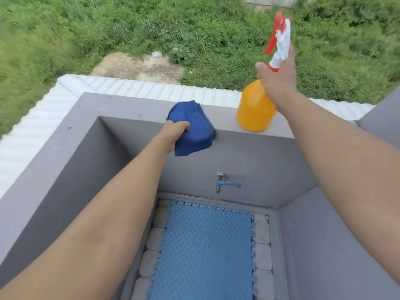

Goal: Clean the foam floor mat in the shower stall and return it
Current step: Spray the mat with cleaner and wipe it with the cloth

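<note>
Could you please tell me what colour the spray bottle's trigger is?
Red, on the spray bottle with its orange body; seen in the head view.

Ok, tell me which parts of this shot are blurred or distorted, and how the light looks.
Head view: soft, even daylight, no hard shadows or glare. Motion blur smears the grass and spray bottle trigger; the foam mat and tap stay sharp. Wide-angle distortion stretches both forearms and splays the stall walls.
</note>
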Demonstrator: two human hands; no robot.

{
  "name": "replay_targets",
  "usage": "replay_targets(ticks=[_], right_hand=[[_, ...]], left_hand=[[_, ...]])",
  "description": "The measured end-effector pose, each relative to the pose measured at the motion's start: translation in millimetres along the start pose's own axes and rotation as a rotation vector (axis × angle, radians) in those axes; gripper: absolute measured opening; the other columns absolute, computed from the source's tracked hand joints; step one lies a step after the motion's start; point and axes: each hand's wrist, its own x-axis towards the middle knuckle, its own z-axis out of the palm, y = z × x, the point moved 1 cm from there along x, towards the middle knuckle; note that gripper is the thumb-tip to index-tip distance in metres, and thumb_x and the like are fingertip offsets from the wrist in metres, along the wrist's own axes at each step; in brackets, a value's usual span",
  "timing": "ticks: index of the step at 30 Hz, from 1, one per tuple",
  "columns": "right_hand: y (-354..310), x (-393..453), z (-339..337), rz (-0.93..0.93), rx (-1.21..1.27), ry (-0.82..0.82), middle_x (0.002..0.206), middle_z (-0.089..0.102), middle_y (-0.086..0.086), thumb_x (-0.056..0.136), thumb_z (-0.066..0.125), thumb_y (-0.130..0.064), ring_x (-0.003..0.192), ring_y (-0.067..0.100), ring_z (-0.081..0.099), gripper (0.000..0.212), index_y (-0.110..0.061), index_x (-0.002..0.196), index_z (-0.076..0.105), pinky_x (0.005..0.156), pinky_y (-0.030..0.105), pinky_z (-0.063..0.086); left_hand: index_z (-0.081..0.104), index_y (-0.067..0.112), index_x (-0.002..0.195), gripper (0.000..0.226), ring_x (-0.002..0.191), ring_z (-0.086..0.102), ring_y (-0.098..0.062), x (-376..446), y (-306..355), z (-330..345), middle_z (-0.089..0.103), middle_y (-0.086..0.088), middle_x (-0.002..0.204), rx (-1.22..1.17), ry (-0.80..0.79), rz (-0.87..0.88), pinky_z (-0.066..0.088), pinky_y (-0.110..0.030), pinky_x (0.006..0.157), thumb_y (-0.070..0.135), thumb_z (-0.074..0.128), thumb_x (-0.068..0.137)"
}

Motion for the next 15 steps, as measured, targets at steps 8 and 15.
replay_targets(ticks=[8,15], right_hand=[[-2,-94,-15,-0.18,-0.12,0.341,0.081,0.07,0.005,0.09,0.051,-0.049,0.064,0.013,0.068,0.026,-0.031,0.108,0.054,0.061,0.027,0.053],[48,-232,3,-0.127,-0.208,0.396,0.122,0.047,0.015,0.093,0.052,-0.027,0.087,0.016,0.057,0.028,-0.006,0.108,0.063,0.078,0.013,0.042]], left_hand=[[0.053,0.001,0.124,0.055,0.104,0.064,-0.029,-41,-98,-52,0.065,-0.015,0.118,-0.148,-0.029,-0.035,0.052,-0.048,0.094,0.031,0.072,0.082],[0.043,0.005,0.135,0.046,0.117,0.054,-0.028,-74,-146,-80,0.054,-0.012,0.13,-0.034,-0.025,-0.004,0.045,-0.044,0.099,0.028,0.05,0.095]])
